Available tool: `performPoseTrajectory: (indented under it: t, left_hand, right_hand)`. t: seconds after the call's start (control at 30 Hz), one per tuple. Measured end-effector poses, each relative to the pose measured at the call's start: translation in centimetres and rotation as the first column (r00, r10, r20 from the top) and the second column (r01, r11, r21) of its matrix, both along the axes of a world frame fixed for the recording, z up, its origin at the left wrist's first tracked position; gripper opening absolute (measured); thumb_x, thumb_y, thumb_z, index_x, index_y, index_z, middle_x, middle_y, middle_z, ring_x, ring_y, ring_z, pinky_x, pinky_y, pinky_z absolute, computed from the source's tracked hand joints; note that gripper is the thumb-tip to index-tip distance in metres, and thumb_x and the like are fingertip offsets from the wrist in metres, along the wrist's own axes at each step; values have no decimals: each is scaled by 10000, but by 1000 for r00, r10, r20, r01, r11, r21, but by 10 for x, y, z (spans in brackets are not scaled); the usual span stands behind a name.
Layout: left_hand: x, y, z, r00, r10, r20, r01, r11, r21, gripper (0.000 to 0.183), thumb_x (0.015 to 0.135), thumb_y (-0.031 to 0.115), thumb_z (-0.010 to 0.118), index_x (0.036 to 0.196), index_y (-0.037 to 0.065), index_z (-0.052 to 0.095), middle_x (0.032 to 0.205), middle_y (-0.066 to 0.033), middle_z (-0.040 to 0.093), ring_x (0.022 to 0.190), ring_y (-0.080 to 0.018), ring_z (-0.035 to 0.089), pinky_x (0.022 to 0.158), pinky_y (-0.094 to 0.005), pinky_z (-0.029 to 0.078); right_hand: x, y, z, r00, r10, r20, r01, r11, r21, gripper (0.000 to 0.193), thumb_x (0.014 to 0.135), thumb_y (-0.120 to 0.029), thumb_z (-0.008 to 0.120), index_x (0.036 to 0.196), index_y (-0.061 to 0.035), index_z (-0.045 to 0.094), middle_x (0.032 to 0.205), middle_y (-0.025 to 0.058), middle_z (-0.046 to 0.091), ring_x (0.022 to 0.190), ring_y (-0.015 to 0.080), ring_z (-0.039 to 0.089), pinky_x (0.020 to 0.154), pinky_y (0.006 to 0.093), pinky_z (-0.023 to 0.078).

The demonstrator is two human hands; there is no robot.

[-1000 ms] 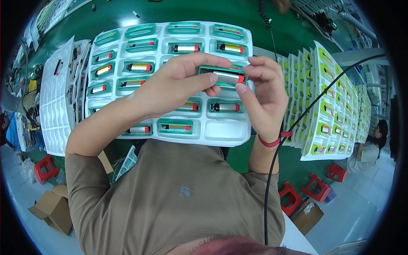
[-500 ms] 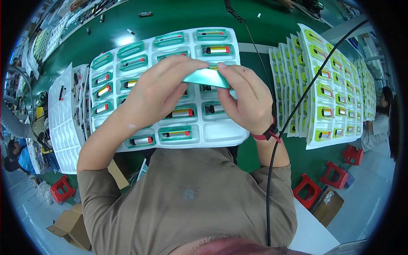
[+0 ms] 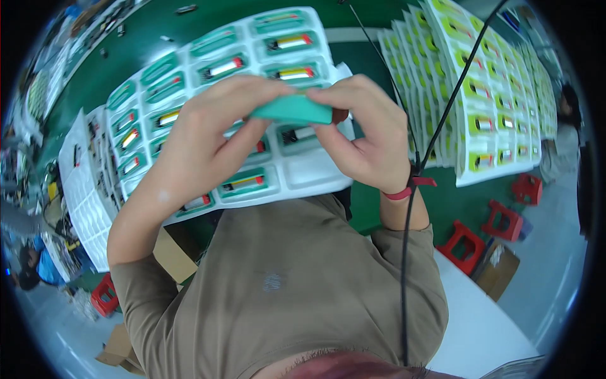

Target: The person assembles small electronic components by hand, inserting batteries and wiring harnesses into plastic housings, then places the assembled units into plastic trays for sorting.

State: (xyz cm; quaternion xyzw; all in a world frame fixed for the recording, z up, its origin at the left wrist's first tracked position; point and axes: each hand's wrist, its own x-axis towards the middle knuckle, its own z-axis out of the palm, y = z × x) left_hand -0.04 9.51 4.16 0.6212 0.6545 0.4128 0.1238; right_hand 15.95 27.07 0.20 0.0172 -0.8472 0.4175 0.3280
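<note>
A teal plastic shell (image 3: 295, 110) is held up between both hands over a white moulded tray (image 3: 309, 170). My left hand (image 3: 211, 129) grips its left end, thumb below and fingers above. At the right end, my right hand (image 3: 372, 136) pinches it the same way. Motion blur softens the shell and fingertips, and what lies inside the shell is hidden. In the tray's pockets sit several teal shells, many with a battery cell (image 3: 295, 74) and circuit board in them. One pocket at the near right corner holds no shell.
Stacked white trays with yellow-green shells (image 3: 483, 124) stand to the right. More white trays (image 3: 82, 183) lean at the left. A black cable (image 3: 464, 69) hangs across the right side. Red stools (image 3: 463, 246) and cardboard boxes (image 3: 173, 252) are on the floor.
The shell has turned between my hands and sits slightly further left in view; its shiny face no longer catches the light. The tray and surroundings have shifted and tilted in the view.
</note>
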Motion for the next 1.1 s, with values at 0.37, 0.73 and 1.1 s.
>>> performPoseTrajectory:
  t: [0.37,0.73,1.1]
  left_hand:
    - [36,4,-48,904,-249,-347,173,957,-234,254,784,53,764,1036,57,731,904,-52,642,846,-236,618,734,-383,459]
    - [38,-7,-43,884,-209,-417,106,960,-257,403,762,75,740,1161,104,693,978,-54,614,903,-235,618,804,-368,483]
    - [-81,-167,-17,679,710,-185,-734,662,-152,383,977,83,647,1353,23,604,1344,-175,624,1297,-300,573,1101,-383,424]
  right_hand:
    - [60,38,-42,906,-294,305,327,943,-64,107,873,-59,717,948,16,703,843,143,668,717,317,632,656,366,502]
    - [34,89,-136,620,-631,467,427,770,475,154,864,-69,651,1016,-65,674,945,183,680,914,398,659,778,505,524]
    - [14,68,-83,896,-217,386,296,942,-158,240,1017,-108,578,1199,25,661,1128,167,663,1035,283,643,923,359,501]
